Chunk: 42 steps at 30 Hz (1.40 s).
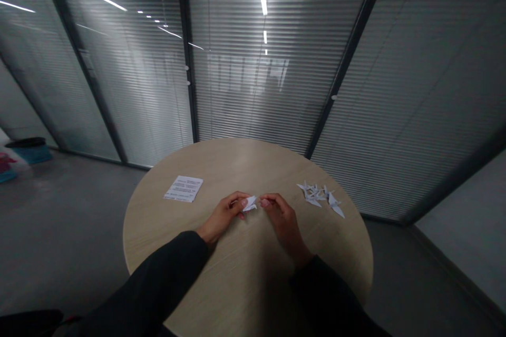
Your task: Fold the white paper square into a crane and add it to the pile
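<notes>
A small folded white paper [250, 204], with pointed ends like a paper crane, is pinched between the thumb and fingers of my left hand [224, 217] above the middle of the round table. My right hand [280, 219] is just to the right of it, thumb and fingertips closed together near the paper's right tip. Whether those fingertips grip the tip is too small to tell. Several folded white paper cranes [312, 193] lie in a pile on the right side of the table. On the left side is a flat stack of printed paper [184, 188].
The round wooden table [245, 155] stands close to glass panels with blinds [256, 100]. A blue bin with a black rim [31, 151] is on the floor at the far left, with a pink and blue object [6, 167] beside it.
</notes>
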Each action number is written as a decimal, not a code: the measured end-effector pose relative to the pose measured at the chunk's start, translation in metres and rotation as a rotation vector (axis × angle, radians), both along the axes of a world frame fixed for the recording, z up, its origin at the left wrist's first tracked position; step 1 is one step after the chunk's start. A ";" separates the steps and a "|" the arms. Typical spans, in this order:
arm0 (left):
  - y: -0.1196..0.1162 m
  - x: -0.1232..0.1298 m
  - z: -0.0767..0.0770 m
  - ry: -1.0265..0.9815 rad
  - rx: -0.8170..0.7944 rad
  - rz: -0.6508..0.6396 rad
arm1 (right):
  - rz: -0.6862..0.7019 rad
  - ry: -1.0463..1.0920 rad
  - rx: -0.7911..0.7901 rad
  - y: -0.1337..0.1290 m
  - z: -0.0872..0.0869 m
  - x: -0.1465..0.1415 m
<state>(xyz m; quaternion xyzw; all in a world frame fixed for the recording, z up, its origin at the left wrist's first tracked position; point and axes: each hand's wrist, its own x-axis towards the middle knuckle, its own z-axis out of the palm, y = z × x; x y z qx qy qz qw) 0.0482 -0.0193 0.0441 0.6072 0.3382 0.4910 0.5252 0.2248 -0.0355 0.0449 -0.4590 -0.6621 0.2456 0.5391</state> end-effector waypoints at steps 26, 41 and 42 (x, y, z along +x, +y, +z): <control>0.004 0.006 -0.013 0.071 0.004 0.000 | 0.160 0.106 -0.193 0.005 -0.009 -0.006; -0.010 0.002 -0.006 0.457 0.510 0.288 | -0.023 -0.025 -0.030 0.002 -0.011 -0.010; -0.009 0.001 -0.006 0.441 0.512 0.274 | -0.013 -0.010 -0.036 0.002 -0.011 -0.009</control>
